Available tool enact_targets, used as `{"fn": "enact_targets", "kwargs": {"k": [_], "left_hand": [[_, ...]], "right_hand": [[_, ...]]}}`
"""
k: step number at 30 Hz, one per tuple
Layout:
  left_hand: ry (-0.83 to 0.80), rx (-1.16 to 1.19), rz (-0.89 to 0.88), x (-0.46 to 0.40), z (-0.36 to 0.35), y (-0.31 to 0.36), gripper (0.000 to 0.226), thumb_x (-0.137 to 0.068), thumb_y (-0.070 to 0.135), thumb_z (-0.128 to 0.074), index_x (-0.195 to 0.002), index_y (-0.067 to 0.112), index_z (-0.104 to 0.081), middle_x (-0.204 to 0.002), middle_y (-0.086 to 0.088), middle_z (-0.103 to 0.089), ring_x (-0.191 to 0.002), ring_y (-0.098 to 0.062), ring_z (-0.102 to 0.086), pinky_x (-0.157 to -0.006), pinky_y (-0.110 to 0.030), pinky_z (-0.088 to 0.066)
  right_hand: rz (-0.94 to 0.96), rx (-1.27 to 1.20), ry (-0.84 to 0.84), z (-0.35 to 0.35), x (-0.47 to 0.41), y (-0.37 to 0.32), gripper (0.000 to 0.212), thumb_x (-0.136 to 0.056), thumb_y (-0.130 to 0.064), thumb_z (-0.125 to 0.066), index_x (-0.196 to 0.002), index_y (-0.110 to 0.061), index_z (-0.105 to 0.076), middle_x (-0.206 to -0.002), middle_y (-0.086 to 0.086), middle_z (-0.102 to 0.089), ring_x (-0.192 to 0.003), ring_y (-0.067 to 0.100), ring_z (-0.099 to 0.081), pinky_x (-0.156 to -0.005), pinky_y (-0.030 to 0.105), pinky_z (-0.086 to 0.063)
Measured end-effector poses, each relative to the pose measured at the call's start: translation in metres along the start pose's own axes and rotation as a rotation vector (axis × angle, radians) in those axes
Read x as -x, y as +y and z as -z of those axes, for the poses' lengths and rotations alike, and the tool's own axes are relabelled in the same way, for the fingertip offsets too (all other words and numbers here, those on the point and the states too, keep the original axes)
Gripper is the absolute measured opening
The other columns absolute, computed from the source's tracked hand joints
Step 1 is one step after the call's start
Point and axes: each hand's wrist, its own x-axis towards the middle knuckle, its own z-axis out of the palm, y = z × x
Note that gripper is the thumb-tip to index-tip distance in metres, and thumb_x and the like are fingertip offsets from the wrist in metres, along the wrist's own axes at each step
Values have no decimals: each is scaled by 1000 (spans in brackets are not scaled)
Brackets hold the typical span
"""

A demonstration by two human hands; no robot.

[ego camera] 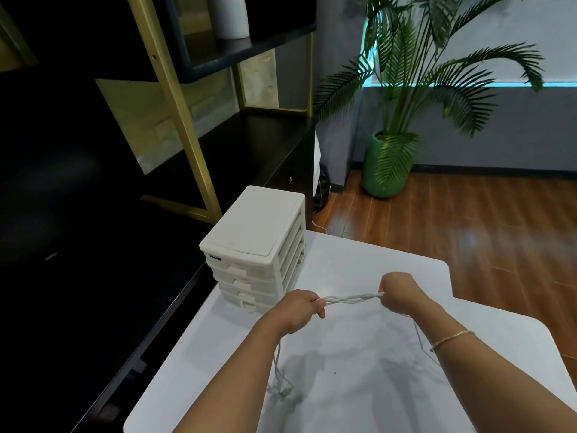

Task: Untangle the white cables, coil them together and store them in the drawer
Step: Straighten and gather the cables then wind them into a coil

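A person's two hands stretch a twisted bundle of white cables (351, 298) above a white table (359, 264) in the lower centre of the frame, the bundle's long axis running nearly level from left to right, its right end a little higher. The left hand (298, 310) grips the bundle's left end with curled fingers, and the right hand (399, 292), fingers likewise curled round the strands, holds the other end. From the left fist, loose cable hangs down to the tabletop and ends in a small heap with connectors (282, 390) at lower centre; a thinner strand (420, 337) trails down from the right fist beside the forearm, which wears a fine bracelet (452, 339). Just to the upper left of the left hand, at the table's left edge, stands a small white drawer unit (259, 245) with several shallow drawers, all pushed in; a dark label (214, 257) on its top front corner carries writing too small to read. Behind it, filling the upper left, is a black shelving unit with gold frame posts (175, 98), a pale vase (229, 15) on an upper shelf. At upper right a palm-like plant (415, 73) rises from a green pot (382, 170) on a wooden floor (468, 220).
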Motion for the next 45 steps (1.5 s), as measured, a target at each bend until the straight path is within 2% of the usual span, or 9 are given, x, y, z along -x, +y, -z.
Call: {"fn": "enact_targets", "kwargs": {"k": [5, 10, 14, 18, 22, 25, 30, 36, 45], "left_hand": [[4, -38, 8, 0, 0, -1, 28, -100, 27, -42, -84, 11, -58, -62, 4, -37, -52, -8, -32, -46, -20, -24], [10, -44, 38, -1, 3, -5, 29, -100, 28, -42, -84, 11, -58, -62, 4, -37, -50, -9, -31, -45, -20, -25], [1, -46, 48, -3, 2, -5, 30, -99, 28, -43, -79, 12, -58, -61, 2, -36, -48, -11, -29, -43, -21, -24], [-7, -17, 81, -6, 1, -8, 33, -97, 28, -45, -70, 16, -58, -59, 0, -35, -46, -13, -27, -42, -22, -22], [-8, 5, 105, -6, 0, -5, 31, -94, 30, -47, -70, 15, -58, -58, -1, -34, -46, -14, -26, -43, -22, -21], [-19, 6, 116, -6, 0, -5, 33, -93, 33, -48, -68, 16, -58, -58, -1, -33, -46, -14, -25, -43, -22, -22], [-8, 28, 124, -8, 1, -6, 26, -88, 22, -46, -68, 16, -62, -57, -1, -33, -46, -14, -24, -44, -23, -21], [-9, 29, 59, -11, 1, -5, 17, -92, 23, -49, -82, 17, -62, -58, 0, -37, -47, -13, -27, -43, -21, -21], [-45, 18, 19, -16, 0, 2, 11, -92, 18, -49, -92, 17, -60, -62, -1, -40, -49, -13, -30, -45, -22, -23]], "right_hand": [[-48, 134, -58, -4, 3, 8, 24, -87, -19, -61, -108, -10, -66, -100, 6, -63, -86, 21, -59, -69, 25, -45], [-160, 303, -86, -8, 7, 20, 26, -92, -13, -48, -116, -16, -56, -121, 2, -58, -113, 24, -55, -106, 44, -32], [-101, 262, -205, -2, 7, 10, 28, -83, -13, -59, -111, -15, -61, -111, 2, -57, -110, 25, -56, -95, 37, -42], [238, 24, -234, 9, 11, -26, 40, -83, -19, -66, -123, -19, -59, -124, -3, -56, -116, 17, -51, -92, 24, -41], [411, -196, -227, 8, 22, -61, 28, -87, -24, -63, -114, -16, -67, -116, -1, -65, -95, 11, -56, -76, 17, -44], [411, -284, -200, 2, 24, -66, 22, -90, -18, -62, -109, -11, -70, -108, 4, -69, -84, 12, -56, -62, 11, -39], [395, -321, -209, 2, 25, -66, 17, -87, -15, -61, -101, -11, -71, -98, 5, -71, -79, 12, -60, -62, 14, -43], [312, -396, -300, 2, 22, -57, 12, -80, -12, -66, -86, -21, -61, -92, 5, -73, -84, 16, -69, -87, 34, -55], [252, -467, -419, 4, 21, -43, 13, -83, -6, -59, -78, -16, -55, -79, -2, -68, -81, 14, -71, -63, 19, -46]]}}
